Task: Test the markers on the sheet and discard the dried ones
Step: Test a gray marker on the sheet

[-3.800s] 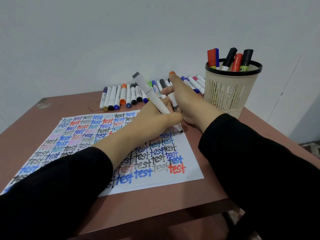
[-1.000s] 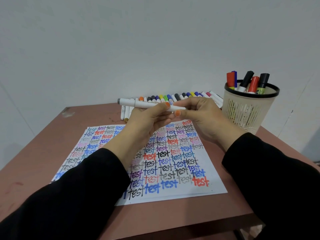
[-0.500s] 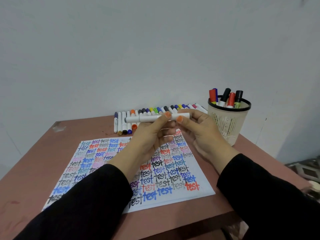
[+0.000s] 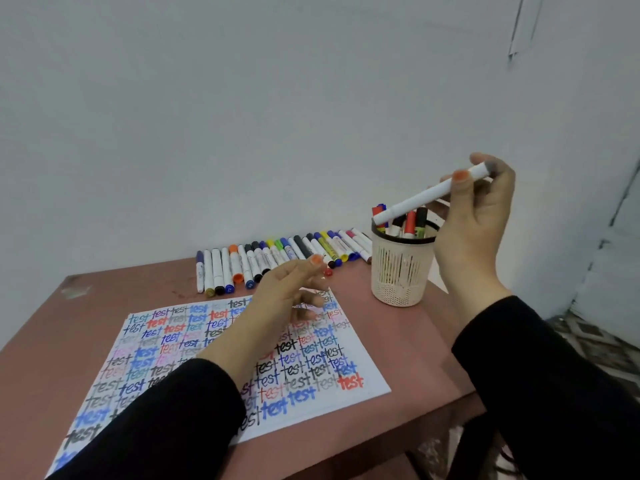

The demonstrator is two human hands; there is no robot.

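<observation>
Head view: two hands in black sleeves are working over a reddish-brown wooden tabletop standing against a pale grey wall.
Marker in hand: long white marker with a grey end is slanting in the air, grey end up at the right. Its lower end is hanging over the left rim of a cream perforated plastic cup with a black rim. Whether it is touching anything there, I cannot tell.
Right hand: right hand is hanging above and to the right of the cup, its fingers pinching the marker near the grey end.
Sheet: white paper sheet, covered with the word "test" in many colours, is lying flat on the tabletop, left of the cup.
Left hand: left hand is hovering over the sheet's far edge, its fingers loosely spread and holding nothing.
Cup: several capped markers, red and black among them, are standing upright inside.
Row: line of capped markers is lying side by side between the sheet and the wall, reaching just beside the cup.
</observation>
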